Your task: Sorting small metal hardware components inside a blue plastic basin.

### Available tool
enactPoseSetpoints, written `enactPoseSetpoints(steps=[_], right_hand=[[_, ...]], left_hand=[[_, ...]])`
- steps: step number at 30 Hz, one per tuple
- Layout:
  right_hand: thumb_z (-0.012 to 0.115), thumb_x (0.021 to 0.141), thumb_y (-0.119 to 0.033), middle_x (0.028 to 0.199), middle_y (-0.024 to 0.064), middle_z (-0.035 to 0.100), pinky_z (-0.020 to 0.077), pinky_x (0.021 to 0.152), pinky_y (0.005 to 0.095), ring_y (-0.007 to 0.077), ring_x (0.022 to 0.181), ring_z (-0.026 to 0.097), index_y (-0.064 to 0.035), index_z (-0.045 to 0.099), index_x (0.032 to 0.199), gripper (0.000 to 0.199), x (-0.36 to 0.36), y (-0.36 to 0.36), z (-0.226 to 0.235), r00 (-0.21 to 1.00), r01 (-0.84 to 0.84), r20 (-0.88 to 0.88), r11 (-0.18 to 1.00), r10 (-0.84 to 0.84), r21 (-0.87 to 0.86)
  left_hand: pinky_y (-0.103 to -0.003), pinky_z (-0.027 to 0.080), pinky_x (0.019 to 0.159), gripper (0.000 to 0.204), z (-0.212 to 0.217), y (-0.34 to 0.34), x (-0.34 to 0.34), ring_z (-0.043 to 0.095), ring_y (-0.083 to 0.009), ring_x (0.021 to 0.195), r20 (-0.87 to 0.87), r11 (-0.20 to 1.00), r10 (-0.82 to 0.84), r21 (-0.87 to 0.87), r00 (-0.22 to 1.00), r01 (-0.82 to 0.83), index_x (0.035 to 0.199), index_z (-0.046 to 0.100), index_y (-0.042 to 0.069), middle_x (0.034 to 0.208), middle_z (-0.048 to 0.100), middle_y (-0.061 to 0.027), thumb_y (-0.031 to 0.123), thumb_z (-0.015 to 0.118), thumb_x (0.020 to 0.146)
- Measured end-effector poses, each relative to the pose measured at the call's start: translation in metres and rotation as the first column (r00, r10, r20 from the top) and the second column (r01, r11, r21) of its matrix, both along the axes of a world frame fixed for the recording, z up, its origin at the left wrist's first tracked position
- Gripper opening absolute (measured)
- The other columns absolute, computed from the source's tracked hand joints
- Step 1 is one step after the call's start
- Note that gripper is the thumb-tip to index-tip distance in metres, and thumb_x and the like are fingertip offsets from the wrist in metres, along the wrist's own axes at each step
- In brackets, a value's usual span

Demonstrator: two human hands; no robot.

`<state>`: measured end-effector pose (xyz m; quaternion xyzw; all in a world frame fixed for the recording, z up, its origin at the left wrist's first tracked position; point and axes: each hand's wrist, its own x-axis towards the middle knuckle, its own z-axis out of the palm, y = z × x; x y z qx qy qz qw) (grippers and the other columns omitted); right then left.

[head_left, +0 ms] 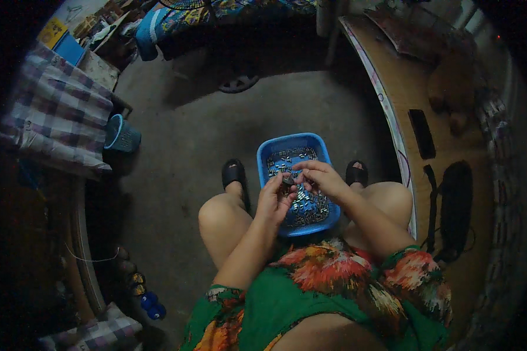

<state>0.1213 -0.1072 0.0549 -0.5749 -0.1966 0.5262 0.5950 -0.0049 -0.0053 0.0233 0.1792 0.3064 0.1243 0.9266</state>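
Note:
A blue plastic basin (269, 144) stands between my feet, with many small shiny metal pieces (308, 205) spread over its bottom. Above it my left hand (274, 199) is closed, pinching a small dark piece (288, 180) whose kind I cannot make out. Close beside that piece is my right hand (325, 178), its thumb and fingertips drawn together. Whether anything sits between those right fingertips is too small to tell. Both hands meet over the middle of the basin, and they hide some of the metal pieces.
To the right runs a long wooden bench (404, 88) bearing a dark flat object (421, 133) and a black bag (455, 205). A blue bin (122, 136) stands at left near a checked cloth (64, 111). Blue shoes (153, 305) lie on the floor at lower left.

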Motion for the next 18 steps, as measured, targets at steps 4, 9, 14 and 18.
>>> enactPoseSetpoints(steps=[4, 9, 14, 18], right_hand=[[0.048, 0.082, -0.011, 0.077, 0.002, 0.055, 0.0393, 0.051, 0.0179, 0.0059, 0.063, 0.05, -0.0027, 0.052, 0.104, 0.024, 0.003, -0.003, -0.004, 0.995, -0.05, 0.087, 0.996, 0.057, -0.08], [0.056, 0.078, -0.01, 0.081, 0.0032, 0.057, 0.0425, 0.066, 0.021, 0.0089, 0.075, 0.053, -0.0016, 0.056, 0.094, 0.019, -0.005, -0.001, -0.014, 0.972, -0.03, 0.232, 0.999, 0.02, 0.038], [0.058, 0.077, -0.01, 0.081, 0.0037, 0.057, 0.042, 0.07, 0.0223, 0.0096, 0.077, 0.053, -0.0014, 0.057, 0.089, 0.015, -0.003, 0.002, -0.007, 0.917, 0.05, 0.395, 0.999, -0.045, -0.002], [0.058, 0.077, -0.01, 0.082, 0.0028, 0.056, 0.0411, 0.068, 0.0213, 0.008, 0.077, 0.051, -0.0017, 0.056, 0.091, 0.017, -0.005, 0.002, -0.001, 0.916, -0.072, 0.389, 0.994, 0.099, -0.084]], left_hand=[[-0.024, 0.043, 0.052, 0.025, -0.007, 0.001, -0.001, 0.052, -0.0147, 0.062, 0.045, 0.999, -0.036, -0.015, 0.998, 0.037, 0.088, 0.054, 0.003, 0.075, 0.057, -0.0086, 0.028, 0.05, 0.084], [-0.022, 0.043, 0.052, 0.023, -0.012, -0.002, -0.001, 0.052, -0.0138, 0.06, 0.034, 0.996, -0.085, 0.026, 0.996, 0.084, 0.087, 0.053, 0.005, 0.073, 0.056, -0.0068, 0.027, 0.048, 0.085], [-0.024, 0.045, 0.053, 0.023, -0.006, -0.002, -0.001, 0.052, -0.0147, 0.062, 0.027, 0.995, -0.099, -0.004, 0.995, 0.099, 0.087, 0.053, 0.004, 0.075, 0.056, -0.0081, 0.026, 0.046, 0.086], [-0.026, 0.045, 0.054, 0.023, -0.003, -0.005, 0.002, 0.052, -0.0154, 0.063, -0.099, 0.998, 0.052, -0.026, 0.994, -0.054, 0.087, 0.052, 0.003, 0.077, 0.055, -0.0096, 0.025, 0.044, 0.087]])
